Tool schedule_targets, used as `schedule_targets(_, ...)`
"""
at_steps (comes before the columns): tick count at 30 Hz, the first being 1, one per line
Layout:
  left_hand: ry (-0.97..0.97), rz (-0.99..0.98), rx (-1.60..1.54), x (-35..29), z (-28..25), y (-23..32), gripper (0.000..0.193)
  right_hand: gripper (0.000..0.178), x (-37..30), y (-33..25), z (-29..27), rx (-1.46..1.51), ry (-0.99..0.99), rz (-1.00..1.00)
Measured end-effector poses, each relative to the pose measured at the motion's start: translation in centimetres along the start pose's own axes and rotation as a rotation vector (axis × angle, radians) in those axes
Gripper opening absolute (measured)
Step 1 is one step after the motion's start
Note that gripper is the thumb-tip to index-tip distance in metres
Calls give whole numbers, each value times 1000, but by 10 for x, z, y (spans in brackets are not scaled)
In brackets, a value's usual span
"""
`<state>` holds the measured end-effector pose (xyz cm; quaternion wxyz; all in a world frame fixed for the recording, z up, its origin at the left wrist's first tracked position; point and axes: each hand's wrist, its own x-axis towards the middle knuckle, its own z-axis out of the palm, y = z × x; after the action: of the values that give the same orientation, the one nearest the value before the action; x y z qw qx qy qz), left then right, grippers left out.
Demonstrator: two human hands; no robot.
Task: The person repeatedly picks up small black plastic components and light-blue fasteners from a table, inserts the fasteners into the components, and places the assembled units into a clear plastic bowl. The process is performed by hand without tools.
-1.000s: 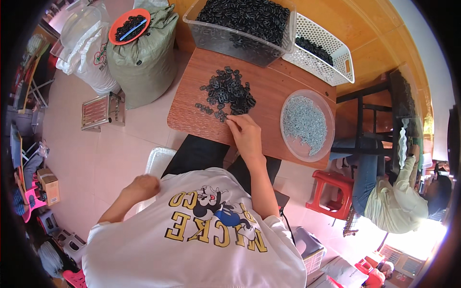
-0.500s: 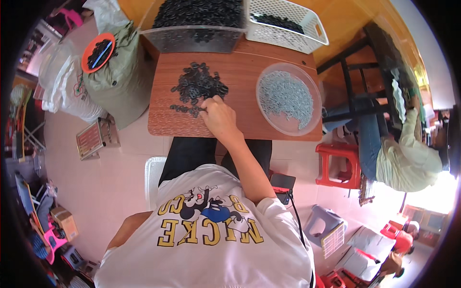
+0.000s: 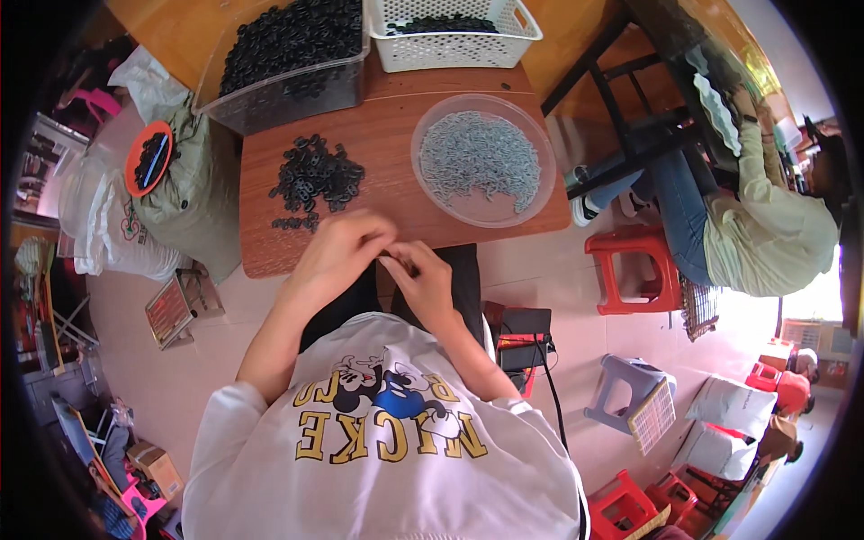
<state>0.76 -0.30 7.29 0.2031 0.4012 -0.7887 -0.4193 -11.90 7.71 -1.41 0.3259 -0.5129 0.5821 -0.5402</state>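
At the near edge of the brown wooden table (image 3: 270, 247), both hands are meeting above the lap. Far left, on the floor: a green sack (image 3: 193, 193) carrying an orange lid (image 3: 148, 159), with white plastic bags (image 3: 99, 225) beside it. On the table's left half, a loose pile of small black parts (image 3: 313, 177) is lying, well short of the clear bin of black parts (image 3: 288, 54) behind it. The left hand (image 3: 335, 256) is curling its fingers inward at the table edge, fingertips pressing against those of the right hand (image 3: 425, 281), which is likewise curled. Something small is pinched between them, too tiny and hidden to name; cannot tell whether each hand is gripping it. Right of the pile, a clear round bowl of grey metal pieces (image 3: 481, 157) is sitting on the table, a white perforated basket (image 3: 454, 40) behind it. Farther right, a red plastic stool (image 3: 630, 270) is standing on the floor, and a seated person in a pale top (image 3: 765, 234) is working nearby.
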Motion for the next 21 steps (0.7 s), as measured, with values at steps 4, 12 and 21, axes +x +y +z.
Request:
schedule_targets(4,-43,210,50,77,58,-2,13,17,-40,30,-24,-2,150,86)
schedule_targets(12,-119,154,318,122,106,-6,10,16,-50,68,-40,94,304,164)
schedule_targets(21,-60,275,407,124,116,-19,11,11,-47,65,-53,541,269,368)
